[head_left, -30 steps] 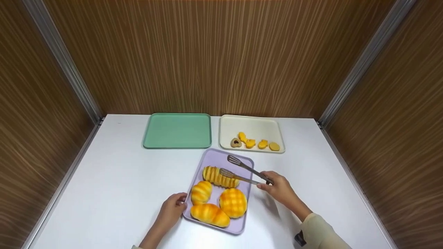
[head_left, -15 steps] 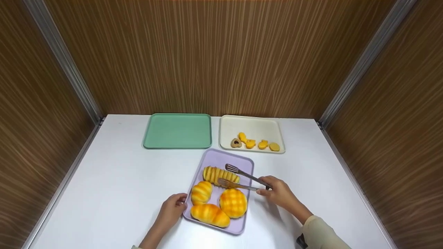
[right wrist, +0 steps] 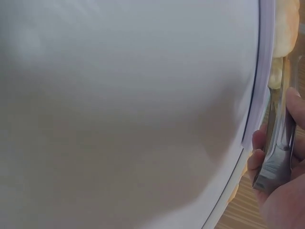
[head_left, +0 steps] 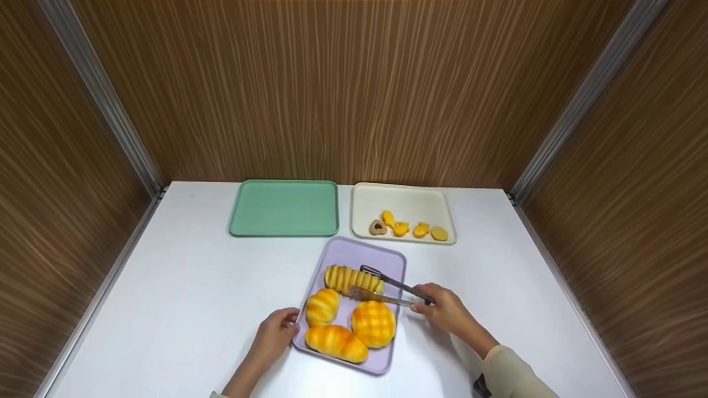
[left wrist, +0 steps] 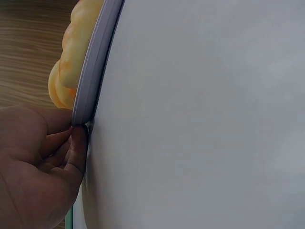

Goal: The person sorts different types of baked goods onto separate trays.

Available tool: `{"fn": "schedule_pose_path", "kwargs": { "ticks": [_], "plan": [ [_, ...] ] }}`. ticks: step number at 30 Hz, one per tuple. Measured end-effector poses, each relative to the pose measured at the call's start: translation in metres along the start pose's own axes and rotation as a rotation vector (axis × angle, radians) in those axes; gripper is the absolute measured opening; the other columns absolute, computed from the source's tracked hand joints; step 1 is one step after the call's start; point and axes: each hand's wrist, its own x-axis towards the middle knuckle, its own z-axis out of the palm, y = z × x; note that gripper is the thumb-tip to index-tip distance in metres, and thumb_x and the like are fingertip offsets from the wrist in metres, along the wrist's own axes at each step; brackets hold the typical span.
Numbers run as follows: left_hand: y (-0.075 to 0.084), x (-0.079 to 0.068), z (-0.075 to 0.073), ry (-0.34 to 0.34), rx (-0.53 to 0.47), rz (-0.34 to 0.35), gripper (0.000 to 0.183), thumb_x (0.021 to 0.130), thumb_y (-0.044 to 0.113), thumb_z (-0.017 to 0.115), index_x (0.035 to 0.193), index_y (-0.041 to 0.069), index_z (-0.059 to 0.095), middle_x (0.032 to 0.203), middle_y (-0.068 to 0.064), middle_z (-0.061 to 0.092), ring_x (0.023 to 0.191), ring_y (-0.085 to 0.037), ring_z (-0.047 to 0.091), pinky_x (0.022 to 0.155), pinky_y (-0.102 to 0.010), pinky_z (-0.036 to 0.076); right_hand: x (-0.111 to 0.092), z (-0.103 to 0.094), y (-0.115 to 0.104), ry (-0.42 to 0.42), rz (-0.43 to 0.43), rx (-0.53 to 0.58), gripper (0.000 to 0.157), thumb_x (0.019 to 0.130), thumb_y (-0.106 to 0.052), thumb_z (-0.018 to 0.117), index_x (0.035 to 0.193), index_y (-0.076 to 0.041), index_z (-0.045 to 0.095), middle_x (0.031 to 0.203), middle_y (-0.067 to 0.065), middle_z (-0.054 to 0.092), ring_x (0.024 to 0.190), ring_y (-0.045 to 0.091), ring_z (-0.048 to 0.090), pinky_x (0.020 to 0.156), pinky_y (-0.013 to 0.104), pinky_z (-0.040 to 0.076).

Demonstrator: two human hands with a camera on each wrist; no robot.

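Note:
A purple tray (head_left: 362, 251) lies at a slant, carrying a ridged striped bread roll (head_left: 338, 277), a small twisted roll (head_left: 322, 307), a round checked bun (head_left: 373, 325) and a long roll (head_left: 336, 342). My left hand (head_left: 276, 331) pinches the tray's left rim between thumb and fingers, plain in the left wrist view. My right hand (head_left: 442, 305) grips metal tongs (right wrist: 279, 164) from the right side. The tongs' arms are spread around the right end of the striped roll, one tip at its far side and the other along its near side.
Behind stand a green tray (head_left: 283, 208) and, to its right, a cream tray (head_left: 409, 198) holding several small yellow pieces (head_left: 420, 230) and a heart-shaped cookie (head_left: 378, 227). Wood-grained panels (head_left: 343, 94) enclose the white table (head_left: 193, 287) at the back and both sides.
My right hand has lowered the tongs toward me, from over the tray's far part to either side of the striped roll. My left hand has stayed at the tray's rim.

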Motion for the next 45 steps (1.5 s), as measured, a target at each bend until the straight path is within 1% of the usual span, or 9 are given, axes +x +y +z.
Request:
{"fn": "schedule_pose_path", "kwargs": {
  "ticks": [8, 15, 22, 26, 31, 34, 38, 43, 45],
  "plan": [
    [-0.001, 0.001, 0.000, 0.001, 0.001, -0.004, 0.034, 0.092, 0.005, 0.062, 0.125, 0.000, 0.064, 0.110, -0.007, 0.067, 0.097, -0.017, 0.062, 0.084, -0.033, 0.056, -0.002, 0.003, 0.004, 0.042, -0.062, 0.000, 0.035, 0.088, -0.030, 0.077, 0.117, -0.009, 0.072, 0.108, 0.007, 0.072, 0.089, 0.019, 0.061, 0.081, 0.034, 0.052],
    [-0.002, 0.001, 0.000, -0.006, -0.003, -0.011, 0.035, 0.092, 0.005, 0.062, 0.126, 0.001, 0.064, 0.110, -0.007, 0.066, 0.097, -0.017, 0.061, 0.082, -0.031, 0.055, -0.004, 0.004, 0.006, 0.059, -0.077, 0.035, 0.032, 0.088, -0.029, 0.077, 0.114, -0.009, 0.073, 0.105, 0.006, 0.072, 0.088, 0.020, 0.060, 0.079, 0.033, 0.050],
    [-0.002, 0.001, 0.000, -0.006, -0.007, 0.032, 0.033, 0.092, 0.004, 0.063, 0.124, -0.001, 0.064, 0.109, -0.008, 0.066, 0.096, -0.017, 0.061, 0.081, -0.030, 0.055, 0.001, 0.002, 0.004, 0.097, -0.068, 0.084, 0.032, 0.087, -0.025, 0.079, 0.114, -0.009, 0.073, 0.104, 0.008, 0.072, 0.090, 0.022, 0.062, 0.081, 0.034, 0.052],
    [-0.001, 0.000, 0.000, -0.005, -0.009, 0.038, 0.033, 0.091, 0.004, 0.063, 0.124, -0.001, 0.064, 0.109, -0.009, 0.067, 0.096, -0.018, 0.061, 0.081, -0.031, 0.055, 0.009, 0.002, -0.001, 0.138, -0.058, 0.087, 0.032, 0.086, -0.023, 0.080, 0.114, -0.008, 0.074, 0.105, 0.007, 0.073, 0.094, 0.023, 0.064, 0.085, 0.038, 0.054],
    [0.001, 0.000, 0.000, -0.003, -0.009, 0.010, 0.034, 0.091, 0.004, 0.063, 0.125, -0.001, 0.064, 0.109, -0.009, 0.066, 0.095, -0.017, 0.061, 0.080, -0.030, 0.055, 0.024, 0.005, -0.010, 0.174, -0.006, 0.095, 0.034, 0.085, -0.019, 0.080, 0.116, -0.007, 0.074, 0.112, 0.008, 0.073, 0.104, 0.026, 0.067, 0.096, 0.049, 0.053],
    [0.001, 0.000, 0.000, -0.001, -0.008, 0.015, 0.034, 0.091, 0.004, 0.063, 0.125, -0.001, 0.064, 0.110, -0.009, 0.066, 0.095, -0.018, 0.061, 0.080, -0.029, 0.055, 0.035, 0.008, -0.017, 0.199, 0.024, 0.095, 0.036, 0.085, -0.018, 0.081, 0.117, -0.005, 0.073, 0.113, 0.011, 0.073, 0.106, 0.028, 0.067, 0.098, 0.051, 0.052],
    [0.001, -0.001, -0.001, -0.007, -0.008, 0.020, 0.035, 0.091, 0.004, 0.063, 0.126, -0.001, 0.063, 0.110, -0.009, 0.066, 0.096, -0.018, 0.061, 0.079, -0.028, 0.055, 0.049, 0.013, -0.023, 0.245, 0.026, 0.086, 0.036, 0.084, -0.015, 0.081, 0.116, -0.001, 0.073, 0.110, 0.014, 0.073, 0.100, 0.028, 0.067, 0.093, 0.050, 0.054],
    [0.002, 0.000, -0.001, -0.024, -0.014, -0.012, 0.036, 0.092, 0.005, 0.062, 0.128, -0.001, 0.062, 0.111, -0.009, 0.065, 0.096, -0.018, 0.061, 0.077, -0.026, 0.055, 0.069, 0.018, -0.033, 0.272, 0.025, 0.083, 0.033, 0.084, -0.015, 0.080, 0.113, -0.001, 0.073, 0.105, 0.015, 0.073, 0.093, 0.027, 0.065, 0.087, 0.047, 0.054],
    [0.001, 0.000, -0.001, -0.025, -0.014, -0.023, 0.037, 0.092, 0.006, 0.062, 0.128, -0.001, 0.062, 0.112, -0.009, 0.065, 0.097, -0.017, 0.061, 0.077, -0.026, 0.056, 0.076, 0.020, -0.037, 0.275, 0.032, 0.076, 0.033, 0.085, -0.017, 0.080, 0.113, -0.002, 0.074, 0.106, 0.015, 0.073, 0.095, 0.028, 0.065, 0.089, 0.047, 0.053]
  ]
}}
